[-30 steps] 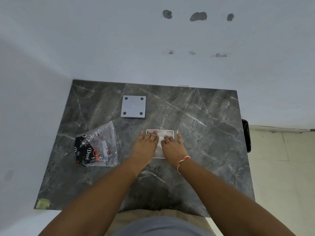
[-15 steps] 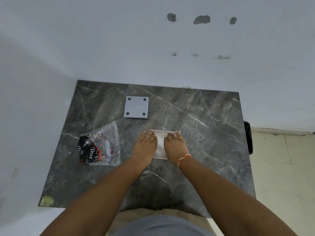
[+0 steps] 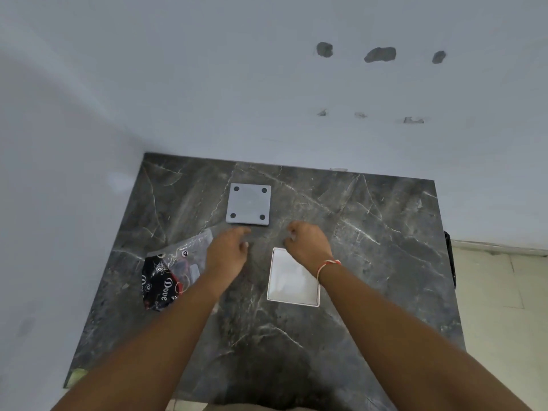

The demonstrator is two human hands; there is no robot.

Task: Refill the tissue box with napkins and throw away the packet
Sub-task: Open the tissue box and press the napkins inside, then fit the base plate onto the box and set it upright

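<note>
The white tissue box lies open-side up on the dark marble table, white napkins showing inside it. Its grey square lid, with a black pad at each corner, rests farther back. The clear and black plastic packet lies at the left, looking empty. My left hand hovers between the packet and the lid, fingers loosely apart, holding nothing. My right hand floats above the box's far edge, fingers curled, nothing visible in it.
White walls close the table in at the back and left. A black object hangs off the table's right edge above a tiled floor. A greenish scrap sits at the near left corner.
Both hands have lifted off the napkins in the box and moved toward the lid. The box is uncovered now. The camera has tilted.
</note>
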